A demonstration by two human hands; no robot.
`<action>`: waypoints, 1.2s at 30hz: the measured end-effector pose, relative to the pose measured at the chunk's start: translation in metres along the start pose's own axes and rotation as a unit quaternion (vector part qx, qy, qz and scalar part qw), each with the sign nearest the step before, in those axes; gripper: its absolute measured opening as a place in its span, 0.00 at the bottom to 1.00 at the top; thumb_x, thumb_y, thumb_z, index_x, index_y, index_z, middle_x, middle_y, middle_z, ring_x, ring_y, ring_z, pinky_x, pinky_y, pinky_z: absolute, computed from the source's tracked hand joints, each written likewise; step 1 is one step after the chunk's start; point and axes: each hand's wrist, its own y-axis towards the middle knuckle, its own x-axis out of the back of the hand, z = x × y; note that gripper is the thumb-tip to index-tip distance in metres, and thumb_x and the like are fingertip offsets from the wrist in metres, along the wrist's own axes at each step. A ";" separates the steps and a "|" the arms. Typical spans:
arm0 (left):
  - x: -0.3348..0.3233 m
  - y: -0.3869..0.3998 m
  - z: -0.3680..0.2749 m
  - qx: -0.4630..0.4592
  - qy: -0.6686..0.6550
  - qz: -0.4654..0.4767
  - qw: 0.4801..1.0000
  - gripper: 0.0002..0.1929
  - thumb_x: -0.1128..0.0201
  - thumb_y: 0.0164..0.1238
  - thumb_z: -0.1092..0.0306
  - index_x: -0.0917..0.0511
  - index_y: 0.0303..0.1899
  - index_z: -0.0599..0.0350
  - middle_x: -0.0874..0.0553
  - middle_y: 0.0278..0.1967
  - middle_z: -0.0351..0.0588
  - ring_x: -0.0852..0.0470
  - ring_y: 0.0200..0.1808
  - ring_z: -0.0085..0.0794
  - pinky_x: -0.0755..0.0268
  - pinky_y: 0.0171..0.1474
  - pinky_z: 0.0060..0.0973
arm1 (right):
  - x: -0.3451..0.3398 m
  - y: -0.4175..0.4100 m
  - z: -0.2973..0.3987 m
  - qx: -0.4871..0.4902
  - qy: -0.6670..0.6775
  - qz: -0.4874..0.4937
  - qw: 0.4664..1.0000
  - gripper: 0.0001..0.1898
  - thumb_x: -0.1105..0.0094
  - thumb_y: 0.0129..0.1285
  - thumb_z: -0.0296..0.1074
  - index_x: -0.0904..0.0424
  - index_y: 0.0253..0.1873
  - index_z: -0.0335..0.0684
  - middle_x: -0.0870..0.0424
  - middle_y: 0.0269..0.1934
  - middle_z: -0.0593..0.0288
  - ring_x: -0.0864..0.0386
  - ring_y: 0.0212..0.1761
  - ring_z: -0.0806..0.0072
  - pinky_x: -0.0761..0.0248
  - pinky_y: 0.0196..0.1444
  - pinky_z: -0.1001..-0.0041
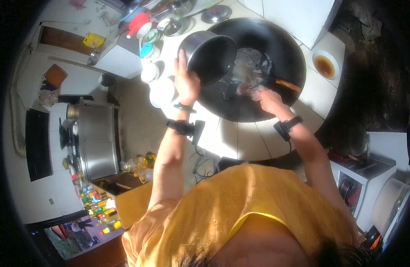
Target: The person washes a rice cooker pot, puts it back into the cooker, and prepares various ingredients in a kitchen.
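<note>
A large dark wok (225,110) is set into a white-tiled round counter. My left hand (186,83) grips the side of a deep metal pot (195,43), which is tilted over the wok's left part with its dark mouth towards the right. My right hand (270,100) is over the wok, its fingers closed on a pale, crumpled cloth (250,90); its exact kind is blurred. Greyish liquid or foam (251,58) lies in the wok's middle. Just above my right hand, a utensil with a wooden handle (287,85) rests in the wok.
A white bowl of brown liquid (324,65) stands on the counter's right. White bowls (162,91), a turquoise-lidded container (150,51) and a pot lid (216,13) line its left and far edges. A white block (291,16) rises behind the wok. Coiled cable (203,167) lies below.
</note>
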 end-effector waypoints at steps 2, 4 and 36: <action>0.005 0.000 -0.003 -0.014 -0.012 0.004 1.000 0.38 0.52 0.43 0.88 0.40 0.64 0.53 0.32 0.57 0.63 0.30 0.56 0.56 0.35 0.58 0.37 | -0.002 -0.008 0.001 0.028 0.004 -0.014 0.999 0.13 0.51 0.56 0.28 0.21 0.46 0.45 0.22 0.44 0.49 0.25 0.47 0.53 0.31 0.49 0.62; 0.008 0.000 -0.001 -0.024 -0.019 0.006 1.000 0.39 0.52 0.43 0.89 0.40 0.63 0.52 0.35 0.60 0.63 0.33 0.59 0.55 0.36 0.59 0.37 | -0.006 -0.013 0.004 0.036 0.031 -0.019 0.999 0.14 0.50 0.56 0.28 0.22 0.47 0.45 0.21 0.43 0.48 0.25 0.47 0.54 0.31 0.49 0.63; 0.256 -0.023 0.278 0.468 -0.630 -0.110 0.610 0.11 0.57 0.55 0.84 0.35 0.41 0.66 0.27 0.34 0.53 0.21 0.29 0.41 0.17 0.27 0.36 | -0.072 0.052 0.354 0.270 0.161 -0.224 0.923 0.09 0.50 0.55 0.25 0.21 0.40 0.34 0.20 0.33 0.46 0.21 0.35 0.54 0.29 0.40 0.66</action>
